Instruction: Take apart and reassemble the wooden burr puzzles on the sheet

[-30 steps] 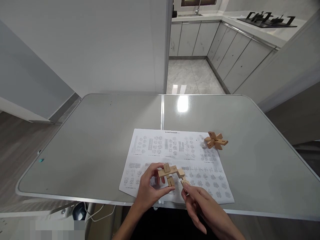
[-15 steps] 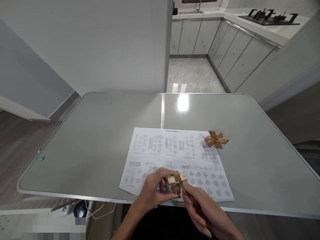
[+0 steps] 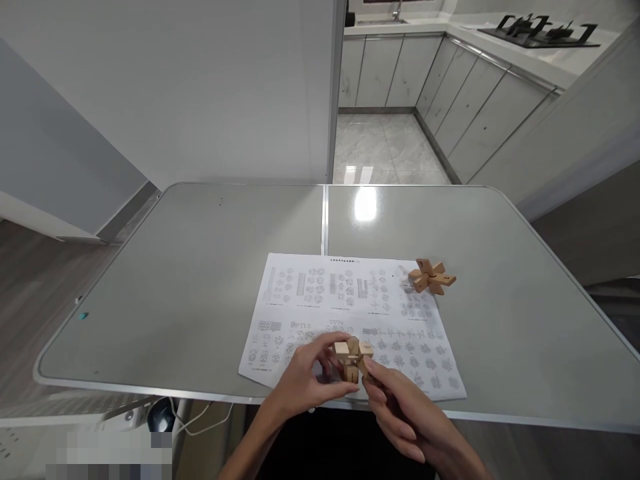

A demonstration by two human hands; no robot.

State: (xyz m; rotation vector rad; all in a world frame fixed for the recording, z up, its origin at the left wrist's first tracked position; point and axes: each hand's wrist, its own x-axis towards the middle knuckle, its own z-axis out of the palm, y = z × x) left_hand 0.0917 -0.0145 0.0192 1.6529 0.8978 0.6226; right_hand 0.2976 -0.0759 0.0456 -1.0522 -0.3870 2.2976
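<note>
My left hand [image 3: 310,373] grips a wooden burr puzzle [image 3: 353,357], made of several interlocked blocks, with the thumb below and the fingers around its left side. On the puzzle's right, my right hand [image 3: 400,400] pinches one of its wooden pieces between thumb and fingers. Part of that piece is hidden by the fingertips. Beneath the hands lies a printed instruction sheet [image 3: 320,293] with rows of small diagrams. At the sheet's upper right corner sits a second, star-shaped wooden puzzle [image 3: 432,277], its pieces joined and marked with dark characters.
The grey folding table [image 3: 200,287] has a metal edge and a centre seam. A small teal bit [image 3: 83,316] lies near its left edge. White cables [image 3: 210,420] hang below the front left edge. Kitchen cabinets [image 3: 385,70] and a gas stove [image 3: 540,33] stand beyond.
Both hands and the held puzzle have shifted very slightly, with the puzzle turned a little. The grips are the same, and the star-shaped puzzle stays in its place.
</note>
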